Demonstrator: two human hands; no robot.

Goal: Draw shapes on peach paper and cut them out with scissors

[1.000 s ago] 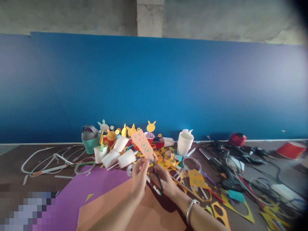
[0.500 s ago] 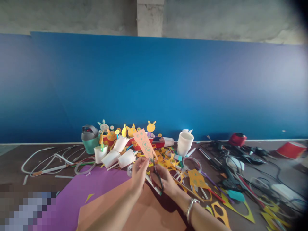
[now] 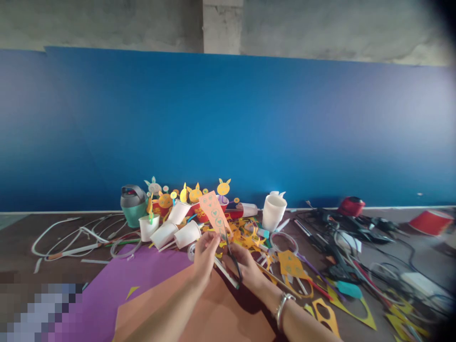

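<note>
Between the fingers of my left hand (image 3: 206, 251) is the lower end of an orange paper strip (image 3: 214, 213), held upright and marked with green-outlined circles and hearts. My right hand (image 3: 244, 266) grips a pair of black-handled scissors (image 3: 233, 260), their blades pointing up at the strip's lower right edge. Below both hands lies a large orange paper sheet (image 3: 160, 308), which overlaps a purple sheet (image 3: 96, 289). Yellow paper scraps (image 3: 251, 235) are heaped just beyond my right hand.
White paper cups (image 3: 188, 233) lie behind my left hand, near animal-face cutouts (image 3: 223, 187). A stacked white cup (image 3: 274, 213) stands farther right. A green-grey flask (image 3: 133, 205) and white cables (image 3: 81, 237) are at left. A glue gun (image 3: 344, 270) and black cords (image 3: 374, 232) crowd the right.
The orange strip has tilted and shifted slightly to the right and down at its top. Both hands stay in nearly the same place.
</note>
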